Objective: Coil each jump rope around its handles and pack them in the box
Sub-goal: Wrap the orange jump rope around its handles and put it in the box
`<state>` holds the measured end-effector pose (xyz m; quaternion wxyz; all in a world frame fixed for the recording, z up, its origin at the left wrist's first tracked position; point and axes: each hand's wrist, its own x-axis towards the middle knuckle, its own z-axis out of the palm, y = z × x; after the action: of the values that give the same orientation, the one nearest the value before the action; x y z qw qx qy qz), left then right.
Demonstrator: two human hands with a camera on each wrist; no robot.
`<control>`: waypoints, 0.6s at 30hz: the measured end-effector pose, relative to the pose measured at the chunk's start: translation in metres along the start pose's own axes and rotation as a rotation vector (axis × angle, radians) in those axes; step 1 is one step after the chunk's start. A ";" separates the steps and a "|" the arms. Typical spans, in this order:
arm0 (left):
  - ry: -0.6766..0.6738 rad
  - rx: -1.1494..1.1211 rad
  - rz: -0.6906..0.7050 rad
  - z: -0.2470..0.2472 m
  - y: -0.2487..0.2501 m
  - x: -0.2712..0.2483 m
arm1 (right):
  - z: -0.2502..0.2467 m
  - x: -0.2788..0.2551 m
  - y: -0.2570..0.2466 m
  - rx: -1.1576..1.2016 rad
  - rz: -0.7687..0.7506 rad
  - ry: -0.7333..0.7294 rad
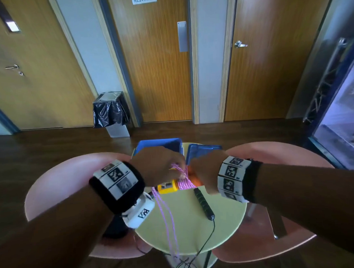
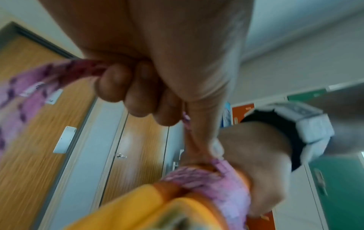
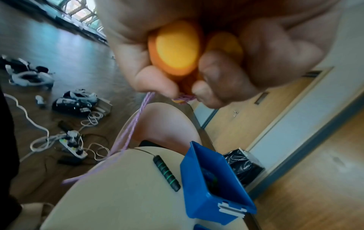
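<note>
Yellow-orange handles (image 1: 167, 188), held together above a pale round table (image 1: 225, 222), are gripped at the butt ends by the right hand (image 1: 205, 171); several turns of pink braided rope (image 1: 186, 183) are wound tight round them. The rope is pinched by the left hand (image 1: 159, 166) just above the coil, w/ the slack hung off the table's near edge. A black, green-ringed handle (image 1: 203, 204) lies near the open blue box (image 1: 162, 146).
</note>
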<state>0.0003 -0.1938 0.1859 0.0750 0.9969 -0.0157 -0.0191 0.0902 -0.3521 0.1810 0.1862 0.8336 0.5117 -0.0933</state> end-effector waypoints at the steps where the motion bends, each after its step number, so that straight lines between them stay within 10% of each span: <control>1: -0.014 0.044 0.024 -0.001 -0.003 0.001 | 0.000 -0.004 -0.001 -0.006 -0.031 -0.019; 18: -0.002 -0.733 0.049 -0.005 -0.010 0.002 | -0.035 -0.061 0.020 0.111 -0.239 0.099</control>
<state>0.0025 -0.1836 0.1893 0.4274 0.9032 -0.0318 -0.0228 0.0785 -0.3956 0.2388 0.1019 0.7791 0.6101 -0.1018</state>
